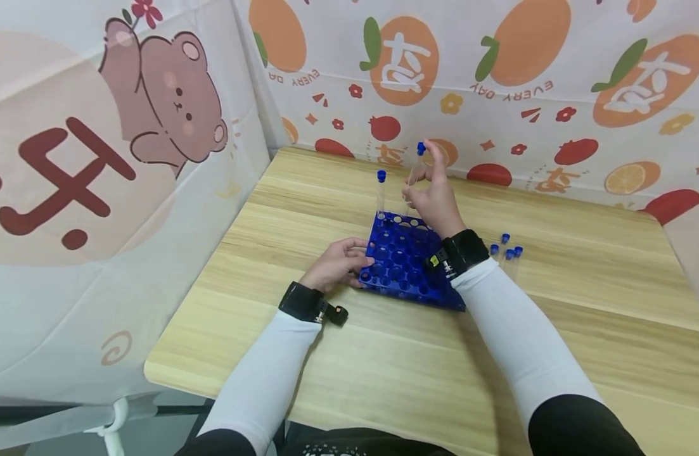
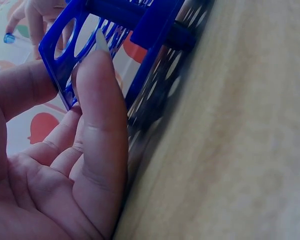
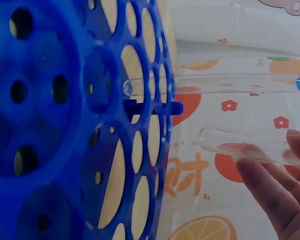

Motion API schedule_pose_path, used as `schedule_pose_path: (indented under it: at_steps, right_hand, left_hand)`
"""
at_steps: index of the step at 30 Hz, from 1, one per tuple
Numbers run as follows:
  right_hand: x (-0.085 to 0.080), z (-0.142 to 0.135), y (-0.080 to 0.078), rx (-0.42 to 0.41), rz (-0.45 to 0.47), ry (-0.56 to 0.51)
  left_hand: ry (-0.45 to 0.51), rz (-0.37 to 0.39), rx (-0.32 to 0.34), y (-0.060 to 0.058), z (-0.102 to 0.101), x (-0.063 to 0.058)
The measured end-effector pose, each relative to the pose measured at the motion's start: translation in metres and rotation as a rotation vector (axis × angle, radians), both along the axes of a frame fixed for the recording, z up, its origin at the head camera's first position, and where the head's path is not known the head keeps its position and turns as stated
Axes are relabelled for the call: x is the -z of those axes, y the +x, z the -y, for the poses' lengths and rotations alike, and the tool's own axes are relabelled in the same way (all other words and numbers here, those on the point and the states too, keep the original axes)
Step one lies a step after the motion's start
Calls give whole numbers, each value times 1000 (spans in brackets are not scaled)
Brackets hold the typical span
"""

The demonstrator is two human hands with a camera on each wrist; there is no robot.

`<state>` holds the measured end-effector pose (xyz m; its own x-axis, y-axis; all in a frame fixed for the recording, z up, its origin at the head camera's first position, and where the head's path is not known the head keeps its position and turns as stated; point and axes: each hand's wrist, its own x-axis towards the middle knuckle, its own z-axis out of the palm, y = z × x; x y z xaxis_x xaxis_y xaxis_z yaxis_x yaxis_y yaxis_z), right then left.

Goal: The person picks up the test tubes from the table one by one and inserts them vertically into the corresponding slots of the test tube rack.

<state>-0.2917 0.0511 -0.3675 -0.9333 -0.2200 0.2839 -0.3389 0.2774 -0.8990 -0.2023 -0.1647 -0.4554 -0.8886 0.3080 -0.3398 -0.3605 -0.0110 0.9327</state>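
Note:
A blue test tube rack (image 1: 397, 256) with round holes is on the table. My left hand (image 1: 340, 263) grips its left edge, thumb on one side and fingers on the other in the left wrist view. One clear test tube (image 1: 381, 195) with a blue cap stands in a hole at the rack's far left corner. My right hand (image 1: 435, 199) pinches a second blue-capped test tube (image 3: 230, 142) over the rack's far edge. In the right wrist view its rounded bottom is apart from the rack, next to the standing tube.
Several blue-capped tubes (image 1: 509, 254) are to the right of the rack, partly hidden by my right forearm. The wooden table (image 1: 349, 367) ends at a printed cloth (image 1: 338, 95) behind and another cloth (image 1: 70, 285) on the left.

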Motion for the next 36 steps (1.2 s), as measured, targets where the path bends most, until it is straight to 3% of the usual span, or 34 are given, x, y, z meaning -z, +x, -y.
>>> schedule_pose_path:
  at_steps: [5,12,15,23,30,36]
  right_hand:
    - [12,-1,-6,15,-63,32]
    - [13,2,-6,40,-134,88]
    - [14,4,-6,55,-127,126]
    - [14,5,-2,55,-159,366]
    - [8,-1,-3,36,-138,416]
    - [1,0,-6,-5,-101,524]
  left_hand:
    - [4,5,4,0,0,2]
    - [-8,4,-1,-1,0,2]
    - [-12,6,-2,-1,0,2]
    - [-6,1,7,-1,1,4]
    - [0,-11,11,-3,0,5]
    - [-5,-14,21,-4,3,5]
